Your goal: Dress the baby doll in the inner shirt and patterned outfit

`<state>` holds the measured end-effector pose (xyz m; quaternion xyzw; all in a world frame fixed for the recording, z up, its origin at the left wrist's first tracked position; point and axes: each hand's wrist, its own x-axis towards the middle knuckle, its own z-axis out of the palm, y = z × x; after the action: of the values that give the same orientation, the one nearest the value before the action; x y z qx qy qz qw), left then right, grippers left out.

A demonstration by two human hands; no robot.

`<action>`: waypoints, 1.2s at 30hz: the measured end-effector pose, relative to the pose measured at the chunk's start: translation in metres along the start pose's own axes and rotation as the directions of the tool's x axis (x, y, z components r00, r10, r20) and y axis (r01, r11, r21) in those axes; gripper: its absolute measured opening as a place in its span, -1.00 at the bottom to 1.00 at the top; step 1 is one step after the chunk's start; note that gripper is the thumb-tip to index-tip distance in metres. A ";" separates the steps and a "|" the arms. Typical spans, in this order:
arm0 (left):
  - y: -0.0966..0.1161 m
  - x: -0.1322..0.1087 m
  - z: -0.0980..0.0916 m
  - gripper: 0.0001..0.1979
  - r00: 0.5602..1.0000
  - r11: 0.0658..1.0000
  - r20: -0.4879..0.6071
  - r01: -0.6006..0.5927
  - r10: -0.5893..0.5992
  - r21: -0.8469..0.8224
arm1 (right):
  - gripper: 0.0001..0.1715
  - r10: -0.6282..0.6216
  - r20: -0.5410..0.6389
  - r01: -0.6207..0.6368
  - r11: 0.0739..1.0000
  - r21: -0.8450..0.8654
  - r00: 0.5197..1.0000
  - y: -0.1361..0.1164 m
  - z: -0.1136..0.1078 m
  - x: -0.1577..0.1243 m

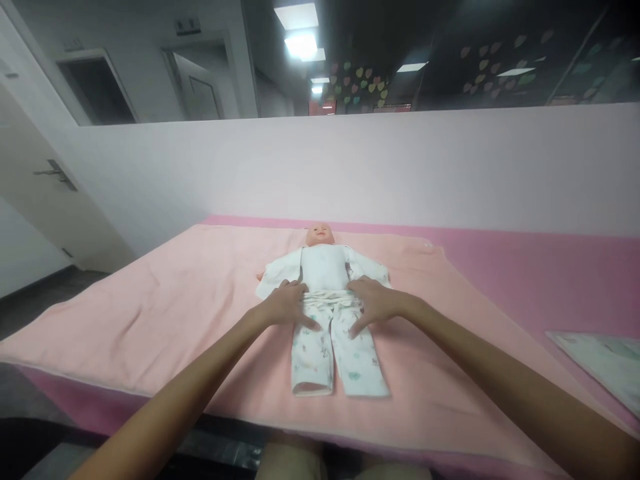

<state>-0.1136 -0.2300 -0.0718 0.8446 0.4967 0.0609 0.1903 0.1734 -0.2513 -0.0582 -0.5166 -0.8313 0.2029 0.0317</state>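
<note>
A baby doll lies on its back, its head toward the wall. It wears a white top with the sleeves spread out to both sides. Patterned white baby trousers cover its legs, and the waistband is bunched in folds at the belly. My left hand grips the trousers at the left of the waist, thumb across the front. On the opposite side my right hand holds them the same way, thumb on the upper leg. The fingertips are partly hidden at the waistband.
A peach blanket covers most of the pink padded table. At the right edge lies a folded, pale patterned cloth. Behind the table stands a white wall with a window above, and a door is at the left.
</note>
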 end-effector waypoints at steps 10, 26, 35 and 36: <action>0.014 -0.021 0.002 -0.46 0.995 0.992 0.009 -0.099 0.099 0.075 | -0.29 -0.033 -0.092 0.030 0.999 -0.033 0.995 -0.004 0.021 -0.010; 0.038 -0.056 0.003 -0.08 0.988 0.998 0.142 0.061 -0.063 0.018 | -0.13 0.129 0.018 -0.130 0.990 0.046 0.991 -0.021 0.030 -0.030; 0.046 -0.092 0.011 -0.26 0.993 0.997 0.089 -0.079 0.077 0.013 | -0.20 0.036 0.067 -0.039 0.998 0.049 0.997 -0.037 0.027 -0.065; 0.045 -0.094 0.013 -0.19 0.993 0.996 0.080 -0.086 0.084 0.023 | -0.10 0.030 0.055 -0.033 0.998 0.049 0.998 -0.037 0.029 -0.068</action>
<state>-0.1195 -0.3344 -0.0586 0.8693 0.4530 0.0291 0.1957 0.1660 -0.3341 -0.0606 -0.5231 -0.8182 0.2379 0.0186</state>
